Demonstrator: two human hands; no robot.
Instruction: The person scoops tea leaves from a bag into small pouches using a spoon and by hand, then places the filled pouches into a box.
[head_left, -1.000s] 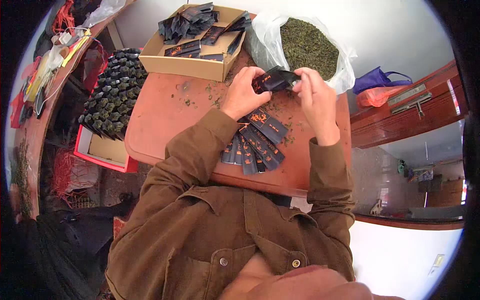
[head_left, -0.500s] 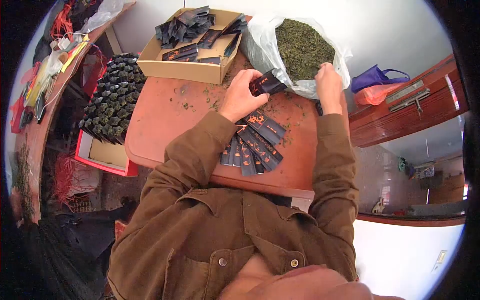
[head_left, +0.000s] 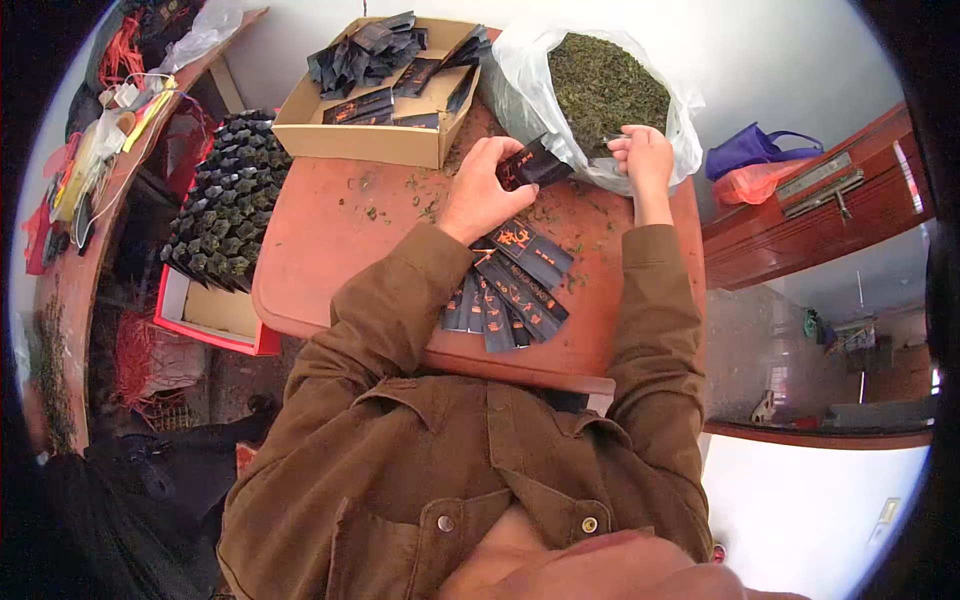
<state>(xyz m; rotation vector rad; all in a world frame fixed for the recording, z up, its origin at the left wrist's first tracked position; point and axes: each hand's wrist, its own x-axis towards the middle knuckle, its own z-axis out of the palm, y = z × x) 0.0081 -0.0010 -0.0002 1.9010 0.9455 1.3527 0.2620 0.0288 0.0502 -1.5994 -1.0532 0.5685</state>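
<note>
My left hand (head_left: 488,188) grips a black packet (head_left: 534,165) with orange print, held above the table beside the bag. Over the near edge of the clear plastic bag (head_left: 522,80), my right hand (head_left: 643,160) has its fingers closed at the dried green leaves (head_left: 608,88); something small and pale shows at the fingertips, too small to name. Below my left hand, several flat black packets (head_left: 520,285) with orange print lie fanned out on the reddish table (head_left: 340,250).
A cardboard box (head_left: 360,142) of black packets stands at the table's back left. Left of the table, a red-rimmed box (head_left: 215,312) holds rows of filled black packets (head_left: 225,200). A purple bag (head_left: 755,150) and an orange bag (head_left: 750,183) are at the right.
My right hand has moved from the packet to the leaves in the bag, first rightward, then slightly left. My left hand still holds the packet, a little lower than before.
</note>
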